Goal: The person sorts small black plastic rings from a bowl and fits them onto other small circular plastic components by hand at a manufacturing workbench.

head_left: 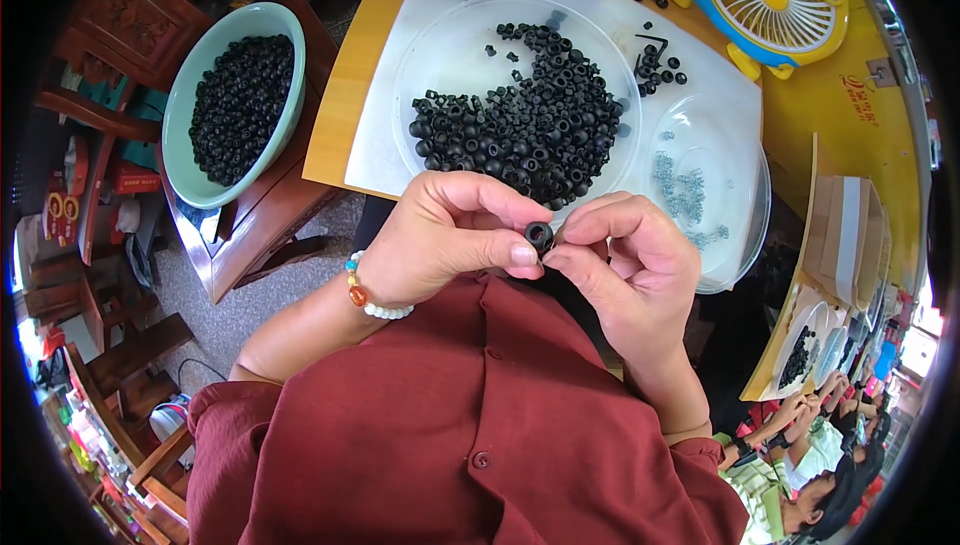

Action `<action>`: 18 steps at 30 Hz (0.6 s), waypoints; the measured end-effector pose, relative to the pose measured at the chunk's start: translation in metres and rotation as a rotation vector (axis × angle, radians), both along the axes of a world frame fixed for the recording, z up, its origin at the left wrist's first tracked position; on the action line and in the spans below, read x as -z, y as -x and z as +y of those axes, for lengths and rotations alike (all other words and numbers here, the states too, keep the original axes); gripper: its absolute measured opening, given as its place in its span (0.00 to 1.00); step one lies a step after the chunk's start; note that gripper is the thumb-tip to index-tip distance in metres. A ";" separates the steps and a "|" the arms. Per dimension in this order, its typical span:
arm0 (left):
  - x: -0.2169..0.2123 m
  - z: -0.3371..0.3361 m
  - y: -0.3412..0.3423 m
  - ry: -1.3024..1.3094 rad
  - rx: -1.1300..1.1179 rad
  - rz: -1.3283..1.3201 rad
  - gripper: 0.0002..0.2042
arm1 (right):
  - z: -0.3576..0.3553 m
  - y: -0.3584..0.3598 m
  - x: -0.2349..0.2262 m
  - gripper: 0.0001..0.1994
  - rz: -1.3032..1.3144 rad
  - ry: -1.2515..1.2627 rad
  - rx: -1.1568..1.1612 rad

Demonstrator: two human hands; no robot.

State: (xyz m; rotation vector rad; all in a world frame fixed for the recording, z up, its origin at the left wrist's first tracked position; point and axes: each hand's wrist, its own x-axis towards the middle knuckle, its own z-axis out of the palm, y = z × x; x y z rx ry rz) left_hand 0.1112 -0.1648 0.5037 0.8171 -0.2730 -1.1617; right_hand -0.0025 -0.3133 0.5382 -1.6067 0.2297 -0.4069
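My left hand point(450, 230) pinches a small black ball-shaped cord lock piece point(539, 236) between thumb and fingertips, its round hole showing. Right beside it, the thumb and forefinger of my right hand point(635, 260) are pressed together at the piece's edge; whatever they hold is too small to make out. Just beyond both hands lies a round clear plastic tray point(440, 40) heaped with black ball-shaped pieces point(470, 140) and smaller black plunger-like pieces point(545, 45). To the right, a clear plastic dish point(715, 120) holds small metal springs point(680, 190).
A pale green basin point(175, 135) full of black pieces stands on a wooden stool at left. A yellow-blue fan point(770, 5) sits at the far right, near a hex key point(652, 39) and loose pieces. A cardboard box point(845, 245) and people at work are on the right.
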 end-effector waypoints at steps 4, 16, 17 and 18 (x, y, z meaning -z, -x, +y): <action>0.002 0.001 0.001 -0.002 0.057 0.001 0.11 | -0.004 -0.002 -0.002 0.07 0.109 -0.122 -0.052; 0.019 0.011 -0.010 0.295 0.056 0.433 0.08 | -0.040 -0.076 0.003 0.05 0.367 0.335 -0.096; 0.021 0.013 -0.012 0.308 0.058 0.444 0.08 | -0.044 -0.089 0.011 0.05 0.366 0.335 -0.104; 0.022 0.013 -0.012 0.310 0.060 0.445 0.08 | -0.046 -0.101 0.021 0.05 0.263 0.565 -0.059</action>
